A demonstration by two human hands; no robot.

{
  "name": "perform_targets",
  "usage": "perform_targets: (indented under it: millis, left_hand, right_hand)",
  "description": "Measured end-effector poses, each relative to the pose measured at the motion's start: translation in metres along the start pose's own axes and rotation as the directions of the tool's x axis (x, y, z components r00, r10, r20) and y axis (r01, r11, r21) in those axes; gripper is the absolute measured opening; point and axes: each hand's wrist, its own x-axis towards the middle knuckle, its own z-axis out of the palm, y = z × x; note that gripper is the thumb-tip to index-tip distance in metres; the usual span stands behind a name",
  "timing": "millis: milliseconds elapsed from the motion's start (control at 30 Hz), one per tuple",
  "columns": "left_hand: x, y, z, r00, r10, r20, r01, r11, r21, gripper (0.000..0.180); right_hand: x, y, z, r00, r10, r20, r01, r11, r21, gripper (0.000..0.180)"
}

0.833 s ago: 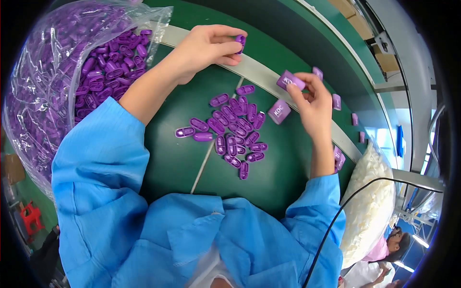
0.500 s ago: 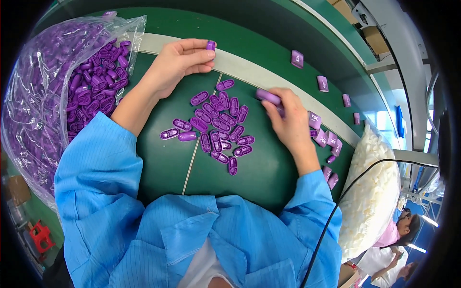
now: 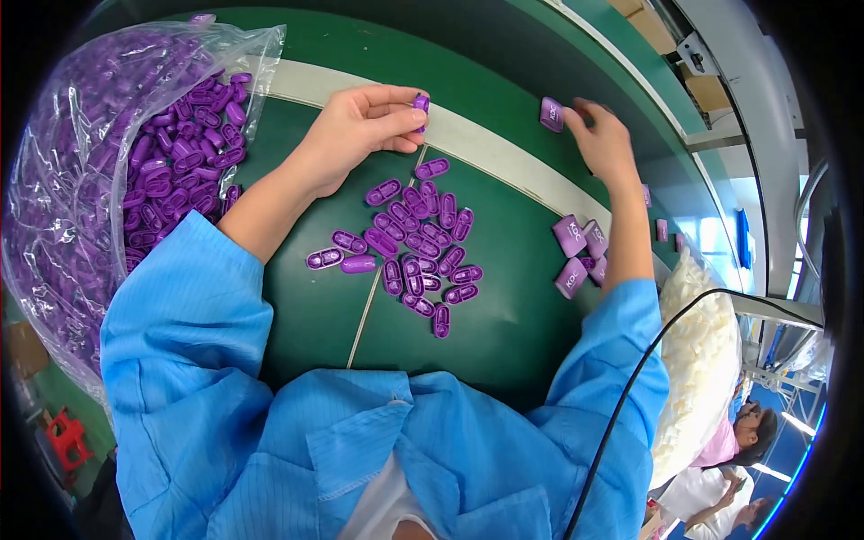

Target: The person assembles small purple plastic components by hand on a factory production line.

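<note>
My left hand (image 3: 369,130) pinches a small purple oval plastic part (image 3: 421,103) between thumb and fingertips, above the pale strip along the table's far side. My right hand (image 3: 601,144) reaches over the green surface beyond that strip, thumb and fingers apart. Just left of its thumb lies a lavender rounded case (image 3: 552,114) with white print; whether they touch I cannot tell. Several purple oval parts (image 3: 418,241) are scattered on the green tabletop (image 3: 495,333) between my arms, most with their hollow side up. Several lavender cases (image 3: 570,236) cluster beside my right forearm, which partly hides them.
A big clear bag (image 3: 67,189) of purple oval parts stands at the left, its mouth open toward the table. At the right is a bag of cream-coloured pieces (image 3: 697,378). A black cable (image 3: 621,409) crosses my right sleeve. Two people (image 3: 720,490) show at lower right.
My right hand has moved from above the tabletop to the far right, and the lavender case it held is out of its grip. My left hand still pinches the purple part, slightly farther right.
</note>
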Motion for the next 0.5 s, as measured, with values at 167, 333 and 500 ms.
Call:
perform_targets:
  millis: [167,333,500]
  left_hand:
    - [-0.004,0.001,0.001,0.999,-0.013,0.050,0.014,1.000,-0.012,0.030]
    - [-0.014,0.005,0.011,0.991,-0.028,0.134,0.027,1.000,0.014,0.031]
    - [-0.018,0.001,0.017,0.995,0.056,0.083,-0.059,0.998,0.033,0.031]
  right_hand:
    - [0.002,-0.034,0.005,0.991,0.046,0.129,-0.039,0.997,-0.062,0.040]
    - [-0.058,-0.103,-0.005,0.964,0.030,0.264,-0.251,0.430,0.867,0.053]
    - [-0.073,-0.117,0.008,0.937,-0.008,0.350,-0.340,0.220,0.914,0.028]
